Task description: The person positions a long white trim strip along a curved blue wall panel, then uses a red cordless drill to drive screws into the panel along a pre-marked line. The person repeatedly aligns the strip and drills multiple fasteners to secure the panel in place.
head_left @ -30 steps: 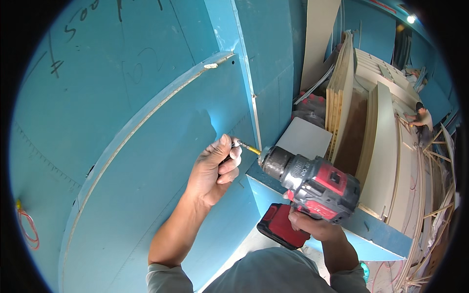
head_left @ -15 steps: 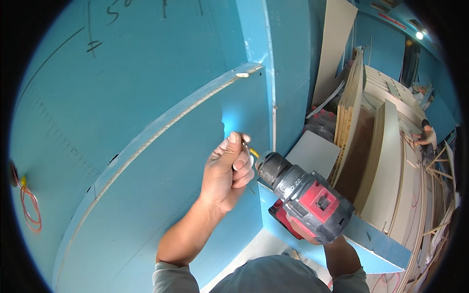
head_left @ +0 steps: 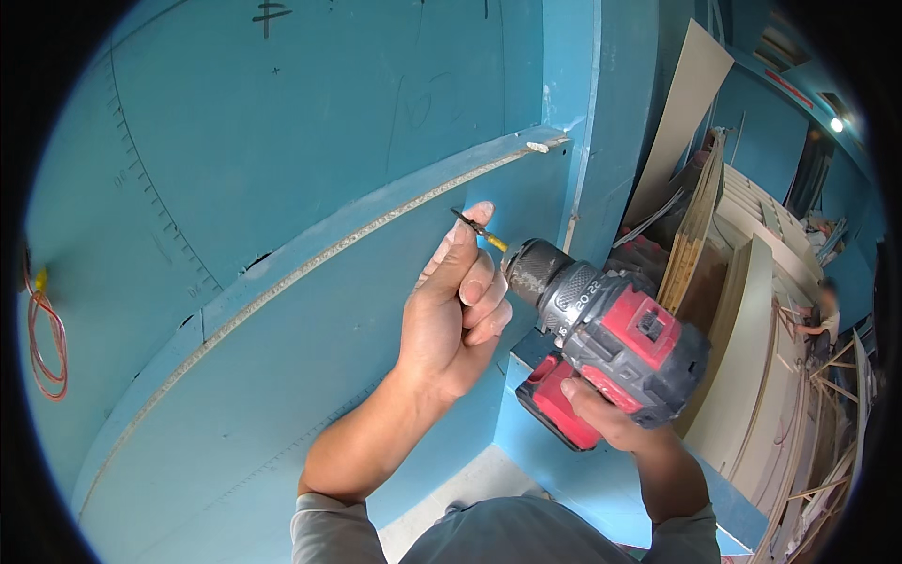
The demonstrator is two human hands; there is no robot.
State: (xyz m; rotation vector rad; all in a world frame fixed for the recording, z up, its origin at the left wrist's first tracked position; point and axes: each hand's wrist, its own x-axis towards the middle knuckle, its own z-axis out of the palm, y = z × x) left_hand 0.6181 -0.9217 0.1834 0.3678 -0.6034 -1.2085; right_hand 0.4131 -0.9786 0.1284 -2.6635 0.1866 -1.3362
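My right hand (head_left: pixel 601 414) grips the handle of a red and black cordless drill (head_left: pixel 615 324), its chuck pointing up and left toward the blue wall panel. A driver bit (head_left: pixel 495 242) with a yellow band sticks out of the chuck. At its tip is a dark screw (head_left: pixel 462 218), pinched between the thumb and fingers of my left hand (head_left: pixel 449 305). White dust coats those fingers. The screw's point stands just below a narrow curved ledge (head_left: pixel 366 221) on the wall; whether it touches the board I cannot tell.
A blue upright post (head_left: pixel 583 113) meets the ledge's right end. Long boards (head_left: pixel 695 226) are stacked at the right, beyond a low blue panel (head_left: pixel 733 498). A coil of red wire (head_left: pixel 47 348) hangs at the far left. Another person (head_left: pixel 827 315) works far back at the right.
My left hand has risen slightly with the screw, which now shows clearly at the bit's tip. The drill has shifted up and right, and the view has turned toward the left.
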